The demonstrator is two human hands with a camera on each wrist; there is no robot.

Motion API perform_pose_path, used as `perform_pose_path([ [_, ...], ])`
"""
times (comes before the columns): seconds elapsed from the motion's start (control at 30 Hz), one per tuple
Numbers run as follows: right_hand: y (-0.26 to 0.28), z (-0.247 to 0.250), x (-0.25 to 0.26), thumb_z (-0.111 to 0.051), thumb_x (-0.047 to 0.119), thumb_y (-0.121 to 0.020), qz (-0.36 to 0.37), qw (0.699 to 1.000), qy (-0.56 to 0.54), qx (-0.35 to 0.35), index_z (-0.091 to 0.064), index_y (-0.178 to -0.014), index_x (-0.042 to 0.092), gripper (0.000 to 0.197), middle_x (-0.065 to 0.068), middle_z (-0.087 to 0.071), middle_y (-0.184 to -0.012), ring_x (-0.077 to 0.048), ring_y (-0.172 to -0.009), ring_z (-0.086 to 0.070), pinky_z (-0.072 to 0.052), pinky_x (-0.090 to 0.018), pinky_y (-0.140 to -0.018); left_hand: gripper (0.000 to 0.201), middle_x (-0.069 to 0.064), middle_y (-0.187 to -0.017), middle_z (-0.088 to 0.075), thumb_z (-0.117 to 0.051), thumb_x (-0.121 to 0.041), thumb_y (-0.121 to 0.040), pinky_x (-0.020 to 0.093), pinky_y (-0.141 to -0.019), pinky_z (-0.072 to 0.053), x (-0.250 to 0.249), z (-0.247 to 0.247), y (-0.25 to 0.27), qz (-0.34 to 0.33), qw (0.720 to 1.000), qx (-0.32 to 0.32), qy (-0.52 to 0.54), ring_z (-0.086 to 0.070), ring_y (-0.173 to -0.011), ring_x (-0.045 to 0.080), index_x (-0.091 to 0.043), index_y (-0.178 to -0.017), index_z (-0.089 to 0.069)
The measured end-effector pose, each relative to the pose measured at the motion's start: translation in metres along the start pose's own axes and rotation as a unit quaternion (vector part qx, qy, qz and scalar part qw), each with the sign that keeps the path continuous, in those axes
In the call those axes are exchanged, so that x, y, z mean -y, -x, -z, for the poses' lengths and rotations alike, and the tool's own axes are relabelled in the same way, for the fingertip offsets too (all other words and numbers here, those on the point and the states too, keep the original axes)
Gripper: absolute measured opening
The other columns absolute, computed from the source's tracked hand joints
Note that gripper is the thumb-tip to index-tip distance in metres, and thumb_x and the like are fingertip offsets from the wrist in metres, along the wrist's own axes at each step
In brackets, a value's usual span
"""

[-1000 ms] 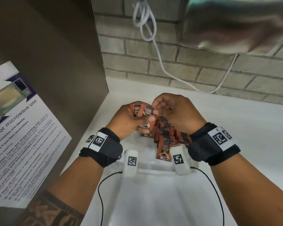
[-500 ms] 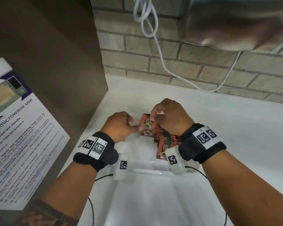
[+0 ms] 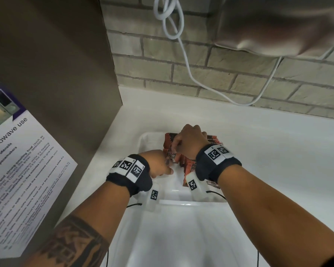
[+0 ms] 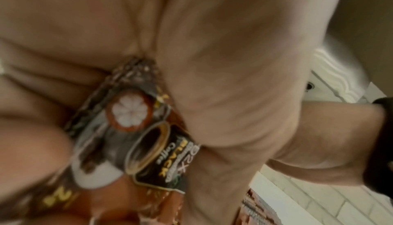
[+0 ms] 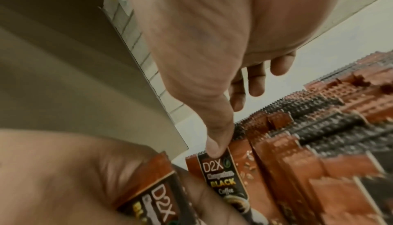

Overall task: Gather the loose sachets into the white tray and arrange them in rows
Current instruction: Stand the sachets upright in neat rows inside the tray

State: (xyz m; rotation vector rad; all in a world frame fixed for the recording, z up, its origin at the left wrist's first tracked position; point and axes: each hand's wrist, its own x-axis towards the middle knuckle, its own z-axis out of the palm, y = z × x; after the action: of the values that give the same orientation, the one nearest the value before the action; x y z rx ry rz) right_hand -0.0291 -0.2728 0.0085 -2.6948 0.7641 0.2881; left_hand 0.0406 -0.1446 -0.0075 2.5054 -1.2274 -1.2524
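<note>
A second white tray [image 3: 181,237] is sitting nearest the viewer, its bare floor showing between the two forearms; it is butting against the near rim of the white tray [image 3: 143,143] being filled, which is lying on the white counter [image 3: 258,132].

The left hand [image 3: 158,164] is reaching into the near left part of that tray. In the left wrist view its fingers are curling round a sachet [image 4: 149,136], pinching it against the thumb, apparently as the next piece waiting to be slotted in.

The right hand [image 3: 189,143] is hovering just beyond, over the row of sachets [image 3: 191,164]. In the right wrist view its thumb tip [image 5: 214,147] is pressing on the top edge of the front sachet [image 5: 223,174]; the other fingers are hanging loosely bent and gripping nothing. This pressure is judged to be keeping the upright packets from toppling while a gap is being made.

The sachets are standing on edge, packed face to face along the tray's right side, which saves room and keeps the lines straight. The left part of the tray floor is showing bare.

Beyond, a white cable [image 3: 181,45] is hanging against the brick wall [image 3: 239,78].
</note>
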Motion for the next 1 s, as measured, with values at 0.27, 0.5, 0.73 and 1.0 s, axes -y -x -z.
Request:
perform_pose_path([
  [0.27, -0.007, -0.004, -0.006, -0.065, 0.020, -0.085, 0.025, 1.000, 0.004, -0.017, -0.073, -0.080, 0.036, 0.019, 0.009, -0.047, -0.100, -0.017, -0.098, -0.035, -0.029, -0.036, -0.085, 0.019, 0.000, -0.077, -0.062, -0.060, -0.032, -0.097, 0.022, -0.054, -0.043, -0.002, 0.004, -0.014, -0.011, 1.000, 0.001, 0.002, -0.057, -0.067, 0.021, -0.014, -0.092, -0.061],
  [0.5, -0.010, -0.005, -0.008, -0.072, 0.013, -0.081, 0.032, 0.999, -0.024, -0.023, -0.066, -0.075, 0.038, 0.027, 0.016, -0.052, -0.089, -0.015, -0.102, -0.054, -0.029, -0.034, -0.086, 0.015, -0.002, -0.079, -0.062, -0.060, -0.033, -0.097, 0.019, -0.048, -0.042, -0.003, 0.002, -0.021, -0.025, 0.999, 0.019, 0.030, -0.057, -0.065, 0.019, -0.019, -0.093, -0.060],
  [0.73, -0.010, -0.003, -0.012, -0.070, 0.013, -0.082, 0.034, 0.998, -0.045, -0.029, -0.072, -0.085, 0.034, 0.021, 0.014, -0.060, -0.094, -0.013, -0.100, -0.059, -0.031, -0.034, -0.087, 0.031, 0.000, -0.080, -0.064, -0.060, -0.033, -0.097, 0.016, -0.044, -0.040, -0.004, -0.001, -0.023, -0.023, 0.997, 0.031, 0.062, -0.057, -0.064, 0.020, -0.012, -0.119, -0.065],
  [1.0, 0.002, 0.013, -0.020, -0.067, 0.015, -0.087, 0.038, 0.996, -0.070, -0.047, -0.073, -0.090, 0.034, 0.020, 0.008, -0.062, -0.102, -0.014, -0.101, -0.058, -0.036, -0.037, -0.096, 0.036, 0.001, -0.082, -0.065, -0.062, -0.029, -0.098, 0.014, -0.041, -0.040, -0.006, 0.000, -0.018, -0.006, 0.994, 0.039, 0.103, -0.059, -0.064, 0.018, -0.012, -0.130, -0.061],
])
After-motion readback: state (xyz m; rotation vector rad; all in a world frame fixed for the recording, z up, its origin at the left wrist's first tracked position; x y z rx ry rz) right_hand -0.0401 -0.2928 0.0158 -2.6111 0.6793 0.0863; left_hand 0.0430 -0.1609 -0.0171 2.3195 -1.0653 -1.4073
